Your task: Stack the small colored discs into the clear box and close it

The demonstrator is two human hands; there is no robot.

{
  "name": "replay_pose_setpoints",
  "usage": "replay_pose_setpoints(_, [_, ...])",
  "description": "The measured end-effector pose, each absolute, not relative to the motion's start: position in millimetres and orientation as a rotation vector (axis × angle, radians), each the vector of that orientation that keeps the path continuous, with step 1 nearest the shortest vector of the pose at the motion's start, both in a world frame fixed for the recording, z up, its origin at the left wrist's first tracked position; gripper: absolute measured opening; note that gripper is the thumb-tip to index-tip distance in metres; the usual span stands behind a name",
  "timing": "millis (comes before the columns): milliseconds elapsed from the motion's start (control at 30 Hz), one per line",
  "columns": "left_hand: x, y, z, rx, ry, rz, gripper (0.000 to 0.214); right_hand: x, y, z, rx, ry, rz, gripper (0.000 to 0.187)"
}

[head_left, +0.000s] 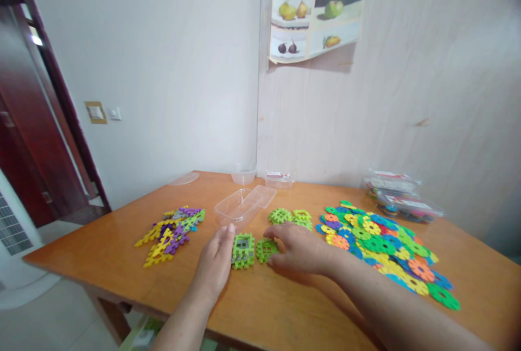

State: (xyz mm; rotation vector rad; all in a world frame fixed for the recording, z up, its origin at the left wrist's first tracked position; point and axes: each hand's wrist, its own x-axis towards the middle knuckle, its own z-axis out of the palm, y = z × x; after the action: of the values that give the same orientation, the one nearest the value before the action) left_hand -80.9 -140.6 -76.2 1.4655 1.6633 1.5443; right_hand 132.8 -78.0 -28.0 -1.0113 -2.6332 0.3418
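Note:
A stack of light-green toothed building tiles [243, 251], with some grey showing, stands near the table's front edge. My left hand [215, 264] is against its left side, thumb uppermost; the other fingers are mostly hidden. Just right of the stack is a single green toothed tile [266, 251] with square openings. My right hand [299, 249] reaches over from the right, with thumb and index finger around that tile's right part. Behind the right hand lie more green toothed tiles [280, 216], some partly covered by it.
Yellow and purple toothed pieces [171, 237] lie at left. A heap of colourful notched discs [382, 248] spreads at right. A clear plastic tub [238, 207] and its lid [264, 197] lie behind the hands. Filled clear boxes [407, 204] stand at back right.

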Motion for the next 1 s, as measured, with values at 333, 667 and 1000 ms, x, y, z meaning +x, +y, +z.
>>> replay_pose_setpoints(333, [-76.0, -144.5, -71.0, 1.461, 1.644, 1.594, 0.046, 152.6, -21.1, -22.6, -1.354, -2.445, 0.171, 0.048])
replay_pose_setpoints(667, [-77.8, -145.0, -69.5, 1.445, 1.638, 1.551, 0.047, 138.7, -7.7, -27.6, -1.411, -2.475, 0.071, 0.045])
replay_pose_setpoints(1000, [-78.1, -143.9, -72.1, 1.436, 1.637, 1.539, 0.049, 149.4, -51.7, -20.6, -0.956, -2.599, 0.422, 0.053])
